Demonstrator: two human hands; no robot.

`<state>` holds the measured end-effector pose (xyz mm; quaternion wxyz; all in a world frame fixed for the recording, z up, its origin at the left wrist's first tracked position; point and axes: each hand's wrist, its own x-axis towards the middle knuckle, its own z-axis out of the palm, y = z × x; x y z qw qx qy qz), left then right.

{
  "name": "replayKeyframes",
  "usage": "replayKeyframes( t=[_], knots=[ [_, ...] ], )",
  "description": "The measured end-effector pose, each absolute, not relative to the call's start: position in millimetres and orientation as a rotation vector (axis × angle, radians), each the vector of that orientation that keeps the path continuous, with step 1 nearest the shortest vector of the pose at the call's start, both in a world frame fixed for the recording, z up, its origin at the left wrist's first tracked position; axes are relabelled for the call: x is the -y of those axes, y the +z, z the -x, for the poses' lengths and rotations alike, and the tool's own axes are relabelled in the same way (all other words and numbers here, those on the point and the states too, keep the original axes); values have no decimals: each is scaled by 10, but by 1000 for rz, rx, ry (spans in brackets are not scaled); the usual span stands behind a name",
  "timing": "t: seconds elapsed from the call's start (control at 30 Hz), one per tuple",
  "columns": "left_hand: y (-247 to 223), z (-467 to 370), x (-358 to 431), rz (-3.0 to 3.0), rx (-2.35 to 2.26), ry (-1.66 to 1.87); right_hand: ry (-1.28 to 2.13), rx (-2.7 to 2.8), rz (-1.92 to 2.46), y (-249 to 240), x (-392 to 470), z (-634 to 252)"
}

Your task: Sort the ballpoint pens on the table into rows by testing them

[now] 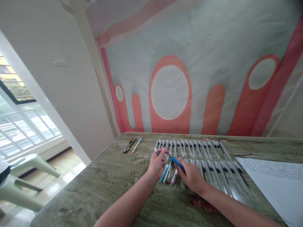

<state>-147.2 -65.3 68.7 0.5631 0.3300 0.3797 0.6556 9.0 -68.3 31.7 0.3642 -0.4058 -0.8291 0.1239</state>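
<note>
Near the table's middle, my left hand pinches a small white and grey pen piece. My right hand is closed around a blue pen-like tool, whose thin dark tip points at the left hand's fingers. Below and between the hands lies a loose bunch of pens, among them a teal pen and a white pen with a pink end. Behind the hands stretches a row of clear pen tubes. A second row lies partly under my right hand and forearm.
Several dark pens and a white pen with a light blue end lie at the back left of the table. White paper with writing rests at the right. Pale green stools stand on the floor at left.
</note>
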Motion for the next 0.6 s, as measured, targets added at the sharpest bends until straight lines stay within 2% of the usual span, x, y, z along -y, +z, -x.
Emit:
replayKeyframes(
  t=[0.13, 0.33, 0.6],
  knots=[
    [721, 1581, 598, -748, -934, 1583, 364, 2084, 1052, 302, 680, -85],
    [582, 1409, 691, -846, -991, 1261, 468, 2007, 1111, 332, 666, -79],
    [558, 1392, 701, -892, -1023, 1261, 500, 2085, 1051, 347, 700, -65]
  ],
)
